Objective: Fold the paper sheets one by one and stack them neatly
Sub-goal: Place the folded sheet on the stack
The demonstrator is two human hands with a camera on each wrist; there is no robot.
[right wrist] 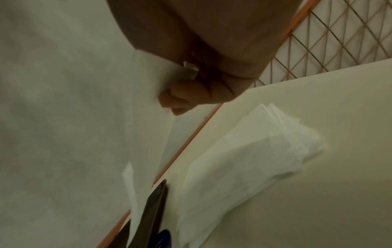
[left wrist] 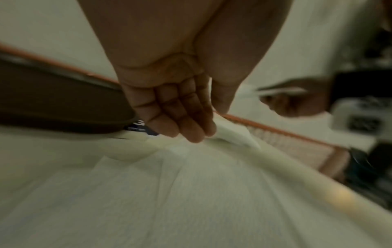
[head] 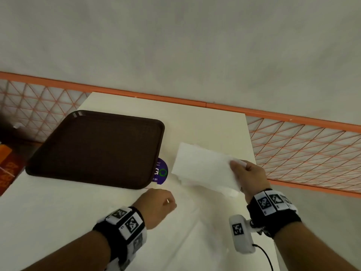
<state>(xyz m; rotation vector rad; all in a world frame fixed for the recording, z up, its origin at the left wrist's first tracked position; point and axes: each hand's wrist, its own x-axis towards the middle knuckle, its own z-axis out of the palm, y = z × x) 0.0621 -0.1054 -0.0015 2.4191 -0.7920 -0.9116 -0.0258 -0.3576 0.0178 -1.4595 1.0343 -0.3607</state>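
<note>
Farthest to the left of the fingers of both hands, a dark brown tray point(head: 93, 145) is seen lying flat on the white table point(head: 205, 124), with nothing on it. Just beside the tray's right edge, and partly tucked under it, a round purple sticker point(head: 161, 171) is stuck to the table surface.

Nearer the viewer, the left hand point(head: 157, 206) is held low over a large white sheet point(head: 136, 222) spread over the near part of the table. In the left wrist view its fingers point(left wrist: 169, 114) are seen loosely curled toward the palm, and nothing is grasped by them; whether the fingertips touch the sheet below cannot be told, as that picture is blurred.

To the right of those fingers, a folded paper sheet point(head: 205, 167) is held up off the table, tilted, its free end reaching left toward the sticker. Its right edge is pinched by the right hand point(head: 249, 177), thumb on top and fingers point(right wrist: 180, 95) curled beneath it, as the right wrist view shows. Below the held sheet, under those fingers, a stack of folded sheets point(right wrist: 244, 159) is seen lying on the table, with edges not quite even. Wristbands with black-and-white markers are worn on both wrists. Beyond the table's far and right sides an orange mesh fence point(head: 304, 149) is seen.
</note>
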